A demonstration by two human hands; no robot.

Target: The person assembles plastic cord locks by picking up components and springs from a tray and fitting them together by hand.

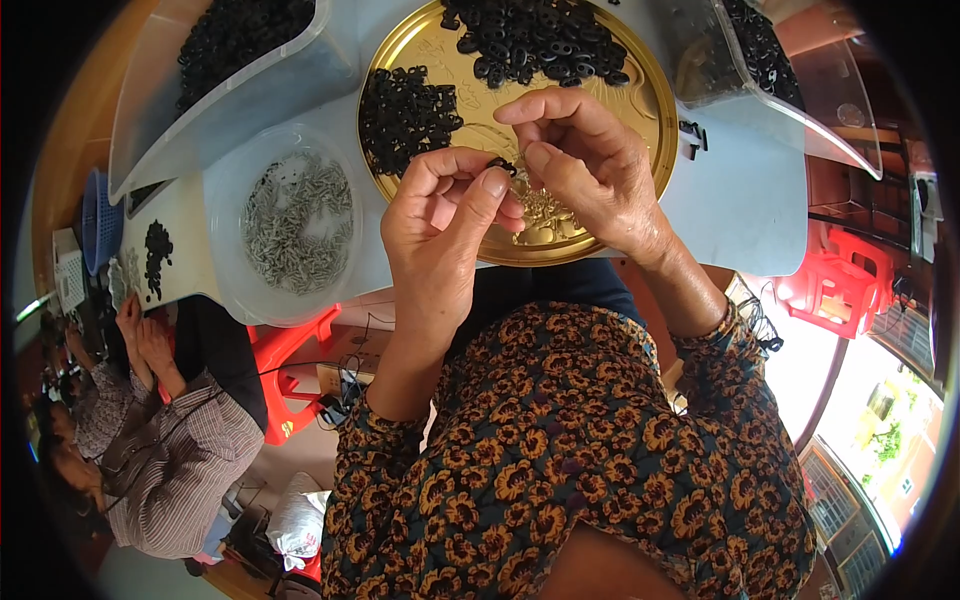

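Left grip [440, 222] pinches a partly hidden black piece [503, 166]; whether right grip [603, 185] holds anything, I cannot tell.

Black parts [240, 40] by the bin [260, 95], bowled metal pieces [290, 240] and a neighbouring worker [190, 450] mark an assembly workshop.

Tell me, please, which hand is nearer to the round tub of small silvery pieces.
Left. The left hand, holding a small black piece over the gold tray, is right of the round tub; the right hand is farther right, above the tray.
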